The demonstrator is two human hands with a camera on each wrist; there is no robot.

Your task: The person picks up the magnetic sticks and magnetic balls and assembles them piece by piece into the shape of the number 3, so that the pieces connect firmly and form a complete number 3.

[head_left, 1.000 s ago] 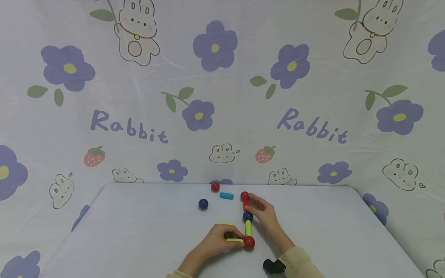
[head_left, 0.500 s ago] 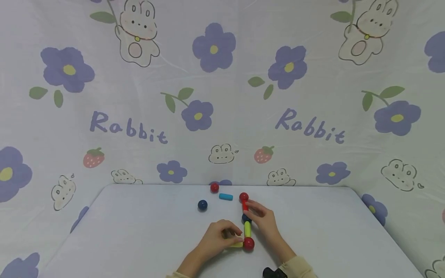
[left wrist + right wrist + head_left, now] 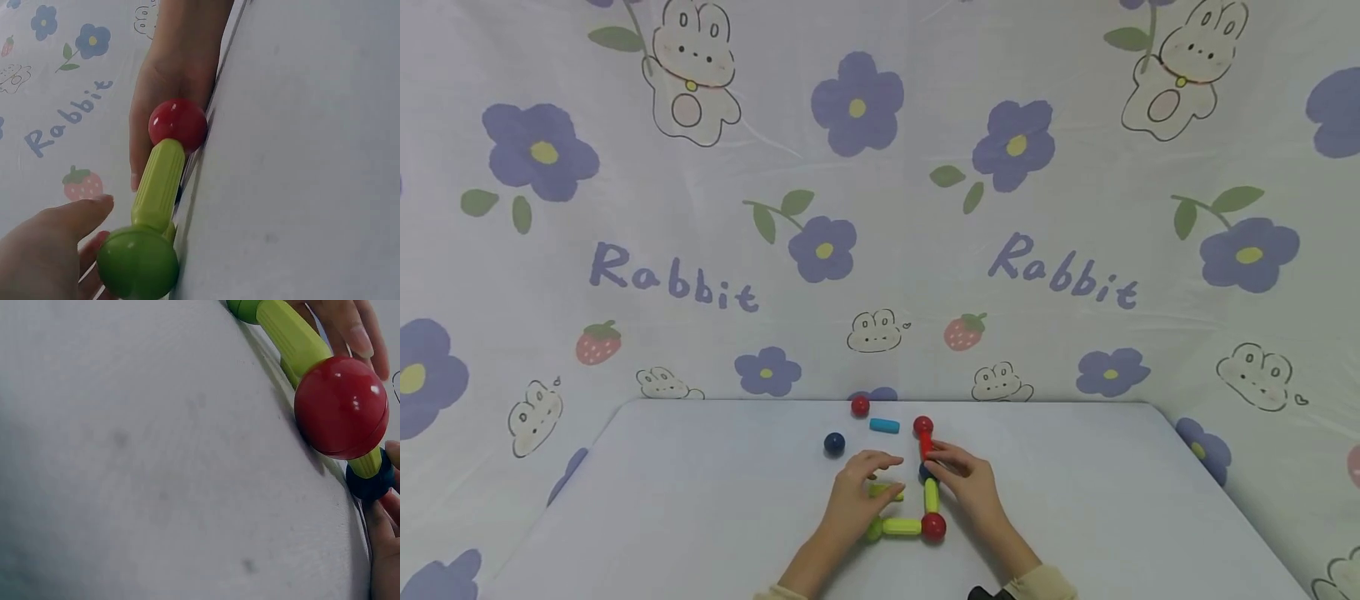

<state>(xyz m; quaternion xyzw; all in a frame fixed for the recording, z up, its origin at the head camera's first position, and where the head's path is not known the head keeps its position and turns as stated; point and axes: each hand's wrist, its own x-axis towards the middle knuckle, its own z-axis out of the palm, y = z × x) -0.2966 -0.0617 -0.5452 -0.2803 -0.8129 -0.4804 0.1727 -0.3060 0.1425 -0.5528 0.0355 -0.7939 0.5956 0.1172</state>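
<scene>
On the white table lies a chain of toy connector balls and rods. A green ball (image 3: 139, 262) joins a yellow-green rod (image 3: 902, 527), which meets a larger red ball (image 3: 933, 527). From there another yellow-green rod (image 3: 932, 497) leads to a dark blue ball (image 3: 369, 481), then a red rod (image 3: 926, 445) and a far red ball (image 3: 923, 426). My right hand (image 3: 973, 492) pinches the dark blue ball, its fingertips beside the red rod. Over the green ball, my left hand (image 3: 853, 500) has thumb and fingers spread apart; a further yellow-green rod (image 3: 880, 492) is partly hidden behind its thumb.
Behind the hands lie a loose red ball (image 3: 861, 407), a light blue rod (image 3: 884, 426) and a loose dark blue ball (image 3: 834, 444). A black object (image 3: 988, 594) shows by the right sleeve. A rabbit-print cloth (image 3: 880, 208) hangs behind the table.
My left hand has let go of the yellow-green rod by the larger red ball and drawn up and left, its fingers spreading. The right fingers have slid down from the red rod toward the dark blue ball.
</scene>
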